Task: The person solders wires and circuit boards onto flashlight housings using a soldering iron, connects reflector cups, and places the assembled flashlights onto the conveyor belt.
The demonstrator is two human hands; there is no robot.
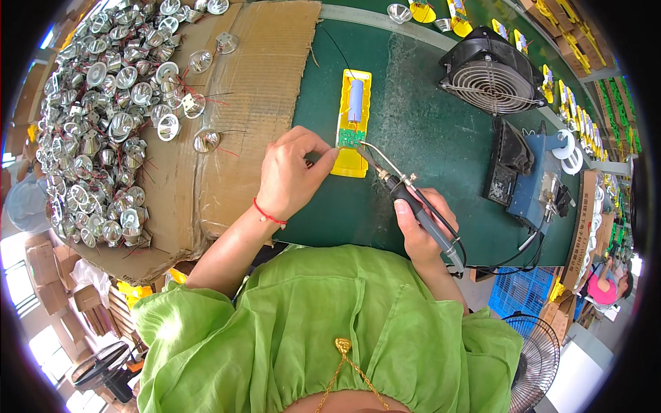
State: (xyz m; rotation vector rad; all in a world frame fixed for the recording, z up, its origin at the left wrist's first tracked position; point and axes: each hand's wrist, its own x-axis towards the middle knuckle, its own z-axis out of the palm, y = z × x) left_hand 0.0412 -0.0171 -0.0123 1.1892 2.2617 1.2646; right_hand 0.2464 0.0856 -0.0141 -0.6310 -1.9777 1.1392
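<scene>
On the green bench mat lies a long yellow plastic housing (353,166). It holds a blue cylindrical battery cell (355,100) and, below that, a small green circuit board (348,138). In my right hand (421,237) is a soldering iron (423,217) with a thin curved metal tube along it; their tips meet at the board's right side. My left hand (292,168) is closed in a pinch at the board's left edge. Whatever is between its fingertips is too small to make out. A thin dark wire runs from the housing's top toward the upper left.
A big heap of silver reflector cups (103,131) with red wires covers the cardboard (261,89) at left. Right of the housing stand a black fan (490,76) and a blue solder-wire feeder (533,179) with a white spool (566,144). More yellow housings (460,15) line the far side.
</scene>
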